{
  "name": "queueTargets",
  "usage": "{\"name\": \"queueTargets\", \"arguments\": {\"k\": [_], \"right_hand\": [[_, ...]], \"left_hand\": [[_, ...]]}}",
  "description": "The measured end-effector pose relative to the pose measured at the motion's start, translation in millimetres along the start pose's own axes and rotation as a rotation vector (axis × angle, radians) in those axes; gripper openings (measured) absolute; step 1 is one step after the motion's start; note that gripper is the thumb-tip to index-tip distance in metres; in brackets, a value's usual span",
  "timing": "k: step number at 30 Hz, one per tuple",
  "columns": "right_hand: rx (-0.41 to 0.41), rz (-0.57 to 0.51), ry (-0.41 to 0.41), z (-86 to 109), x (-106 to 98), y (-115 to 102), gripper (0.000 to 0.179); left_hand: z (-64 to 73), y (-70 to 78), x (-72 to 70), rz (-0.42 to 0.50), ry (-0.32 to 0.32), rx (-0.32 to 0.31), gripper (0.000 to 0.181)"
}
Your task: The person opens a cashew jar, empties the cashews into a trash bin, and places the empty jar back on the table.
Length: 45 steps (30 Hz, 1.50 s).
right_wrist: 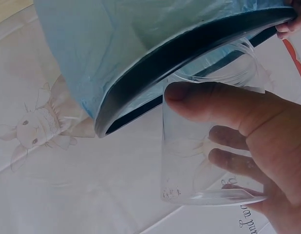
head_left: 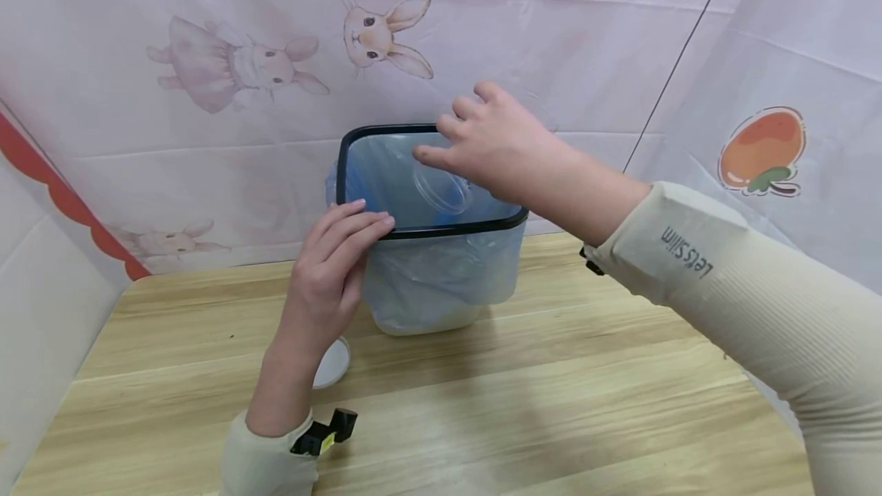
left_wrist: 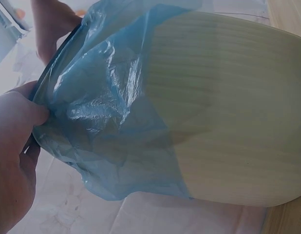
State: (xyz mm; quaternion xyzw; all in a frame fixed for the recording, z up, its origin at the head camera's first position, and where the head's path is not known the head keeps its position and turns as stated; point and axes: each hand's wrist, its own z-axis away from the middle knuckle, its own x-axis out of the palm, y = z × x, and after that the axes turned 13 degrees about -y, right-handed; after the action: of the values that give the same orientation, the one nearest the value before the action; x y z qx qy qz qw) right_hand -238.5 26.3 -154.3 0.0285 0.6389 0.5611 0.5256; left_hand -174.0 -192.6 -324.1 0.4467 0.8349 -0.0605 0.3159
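A pale trash bin (head_left: 423, 316) stands on the table, lined with a translucent blue bag (head_left: 448, 270) that a black rim ring (head_left: 462, 230) holds down. My left hand (head_left: 327, 274) grips the near left part of the rim, its thumb (left_wrist: 41, 114) against the bag outside. Above the opening, my right hand (head_left: 499, 140) holds a clear plastic jar (right_wrist: 189, 165), thumb on one side and fingers round the other. The jar's open threaded mouth (right_wrist: 245, 58) points down into the bin. I see no contents in the jar.
A round white lid (head_left: 333, 363) lies on the wooden table (head_left: 586, 404), left of the bin and partly behind my left wrist. Close behind the bin hangs a pale cloth (head_left: 262, 128) printed with rabbits; another wall (head_left: 813, 44) rises at the right.
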Motion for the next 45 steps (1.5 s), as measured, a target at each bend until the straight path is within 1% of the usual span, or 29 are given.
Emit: {"name": "queueTargets", "arguments": {"k": [4, 9, 15, 19, 22, 24, 27, 35, 39, 45], "right_hand": [[-0.001, -0.005, -0.010, 1.1, 0, 1, 0.081], [0.005, -0.049, -0.030, 4.1, 2, 4, 0.088], [0.011, -0.126, -0.006, 12.7, 13, 10, 0.101], [0.027, -0.178, 0.007, 20.1, 20, 15, 0.106], [0.041, -0.219, 0.055, 25.3, 27, 17, 0.101], [0.049, -0.251, 0.102, 28.7, 32, 18, 0.097], [0.054, -0.303, 0.171, 33.5, 39, 18, 0.097], [0.107, -0.461, 0.265, 50.2, 49, 18, 0.101], [0.144, -0.567, 0.302, 59.6, 53, 15, 0.103], [0.227, -0.809, 0.393, 75.7, 62, 3, 0.103]], "left_hand": [[0.3, 0.8, -0.3, 0.002, -0.002, -0.003, 0.037], [0.4, 0.8, -0.8, 0.002, -0.007, -0.008, 0.038], [0.2, 1.0, -0.8, 0.006, -0.011, -0.014, 0.038], [-0.8, 1.2, 0.0, 0.010, -0.005, -0.007, 0.037], [-1.1, 1.5, 0.5, 0.009, -0.005, -0.007, 0.036], [-1.1, 1.7, 0.8, 0.009, -0.007, -0.008, 0.036], [-0.8, 2.0, 0.9, 0.010, -0.007, -0.009, 0.037], [-0.5, 3.1, 1.1, 0.013, -0.004, -0.007, 0.037], [-0.5, 3.2, 1.0, 0.014, 0.003, -0.007, 0.037], [-0.7, 2.2, 2.0, 0.011, 0.006, -0.004, 0.037]]}}
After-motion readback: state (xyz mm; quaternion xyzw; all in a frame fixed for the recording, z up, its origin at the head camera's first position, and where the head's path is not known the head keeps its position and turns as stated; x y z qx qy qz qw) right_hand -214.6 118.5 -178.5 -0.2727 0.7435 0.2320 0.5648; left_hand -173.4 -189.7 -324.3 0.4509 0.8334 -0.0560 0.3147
